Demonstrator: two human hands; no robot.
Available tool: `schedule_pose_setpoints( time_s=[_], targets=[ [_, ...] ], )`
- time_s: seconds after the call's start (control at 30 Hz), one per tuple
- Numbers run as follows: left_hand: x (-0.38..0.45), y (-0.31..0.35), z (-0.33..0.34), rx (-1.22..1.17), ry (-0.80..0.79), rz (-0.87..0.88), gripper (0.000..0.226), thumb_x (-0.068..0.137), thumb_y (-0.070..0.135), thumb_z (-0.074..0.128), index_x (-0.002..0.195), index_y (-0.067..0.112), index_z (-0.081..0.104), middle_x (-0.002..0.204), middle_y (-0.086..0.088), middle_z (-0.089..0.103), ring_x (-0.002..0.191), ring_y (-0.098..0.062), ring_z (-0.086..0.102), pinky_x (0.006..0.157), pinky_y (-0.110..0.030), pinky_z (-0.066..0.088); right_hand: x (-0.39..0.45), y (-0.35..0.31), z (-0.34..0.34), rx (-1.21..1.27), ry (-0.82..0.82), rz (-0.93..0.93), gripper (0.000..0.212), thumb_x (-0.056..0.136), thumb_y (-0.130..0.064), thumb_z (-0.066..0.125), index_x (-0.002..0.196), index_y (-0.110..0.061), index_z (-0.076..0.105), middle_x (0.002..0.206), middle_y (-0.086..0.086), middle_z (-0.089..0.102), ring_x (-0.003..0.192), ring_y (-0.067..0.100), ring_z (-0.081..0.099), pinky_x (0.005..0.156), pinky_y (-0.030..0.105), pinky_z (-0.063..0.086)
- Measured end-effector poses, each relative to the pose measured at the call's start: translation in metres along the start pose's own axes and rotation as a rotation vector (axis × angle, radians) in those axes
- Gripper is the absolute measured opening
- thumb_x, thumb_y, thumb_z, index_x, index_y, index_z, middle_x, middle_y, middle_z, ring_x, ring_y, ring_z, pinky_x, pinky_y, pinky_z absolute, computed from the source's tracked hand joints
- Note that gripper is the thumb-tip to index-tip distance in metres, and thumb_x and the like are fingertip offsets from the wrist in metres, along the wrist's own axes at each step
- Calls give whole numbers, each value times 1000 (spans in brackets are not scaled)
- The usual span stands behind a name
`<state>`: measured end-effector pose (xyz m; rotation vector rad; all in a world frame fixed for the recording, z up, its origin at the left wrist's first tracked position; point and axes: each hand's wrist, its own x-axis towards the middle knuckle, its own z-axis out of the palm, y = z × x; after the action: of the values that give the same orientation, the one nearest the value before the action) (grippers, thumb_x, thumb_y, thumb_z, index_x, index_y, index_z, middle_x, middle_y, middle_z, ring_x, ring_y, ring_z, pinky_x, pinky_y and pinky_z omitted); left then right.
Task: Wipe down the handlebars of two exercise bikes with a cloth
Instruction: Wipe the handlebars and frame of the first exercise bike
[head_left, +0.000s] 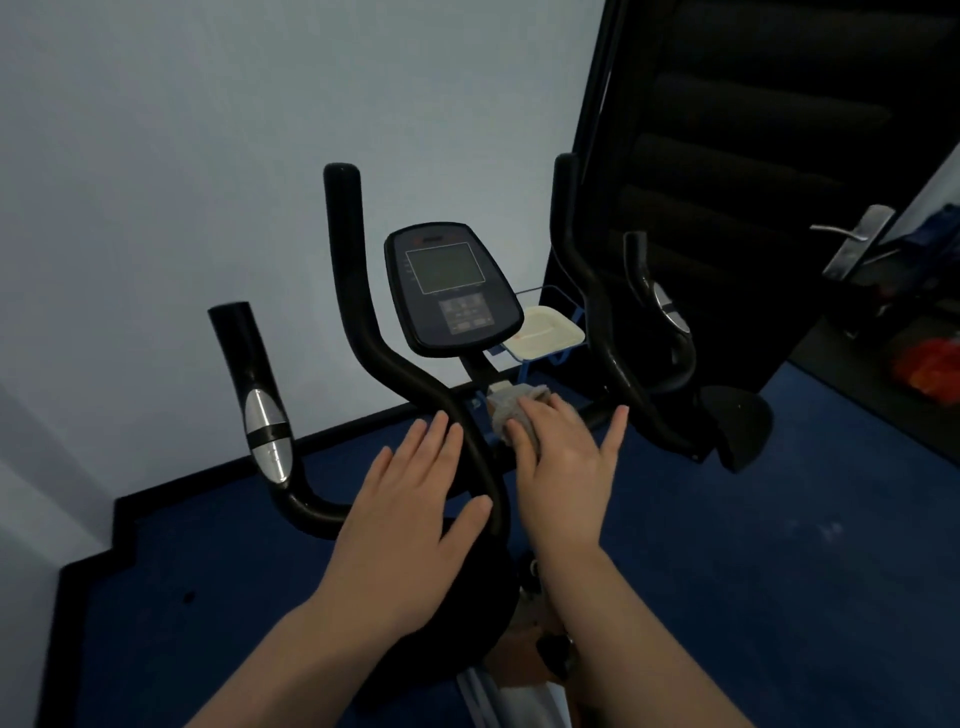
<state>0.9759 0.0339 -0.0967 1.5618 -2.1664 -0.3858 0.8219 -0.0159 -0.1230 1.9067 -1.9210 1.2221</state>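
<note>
An exercise bike stands in front of me with black curved handlebars (358, 291) and a dark console (451, 291) between them. A crumpled grey cloth (511, 410) lies on the centre bar just below the console stem. My right hand (563, 467) lies flat on the cloth with straight, spread fingers, pressing it against the bar. Beside the left bar's lower bend hovers my left hand (410, 504), fingers straight, its thumb touching the bar. Silver sensor plates sit on the left grip (266, 431) and the right grip (670, 312).
A pale wall is close behind the bike. A dark padded panel (753, 156) leans at the right, with a door handle (852, 239) beyond it. A white tray on a blue wire rack (548, 332) sits behind the console. Blue carpet covers the floor.
</note>
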Motion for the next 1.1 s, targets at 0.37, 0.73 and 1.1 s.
schedule_pose_setpoints(
  time_s=[0.37, 0.73, 1.1],
  targets=[
    [3, 1, -1, -24, -40, -17, 66, 95, 54, 25, 148, 35, -10, 154, 21, -17, 140, 7, -20, 114, -20, -13, -13, -20, -18, 376, -212, 157, 29, 96, -18, 55, 123, -16, 64, 122, 0, 66, 114, -37, 12, 112, 49, 31],
    [3, -1, -2, -53, -86, -49, 67, 89, 61, 19, 145, 39, -11, 153, 24, -17, 138, 10, -21, 114, -20, -12, -13, 1, -33, 118, -241, -123, 37, 78, -1, 73, 113, -14, 70, 108, -1, 72, 101, 10, 66, 94, 14, 35],
    [1, 0, -2, -39, -55, -61, 65, 90, 60, 20, 144, 39, -10, 153, 24, -14, 140, 7, -18, 111, -17, -15, 12, -7, -12, -27, -230, -135, 24, 85, -9, 62, 105, -18, 72, 81, -6, 73, 72, 14, 67, 92, 27, 35]
  ],
)
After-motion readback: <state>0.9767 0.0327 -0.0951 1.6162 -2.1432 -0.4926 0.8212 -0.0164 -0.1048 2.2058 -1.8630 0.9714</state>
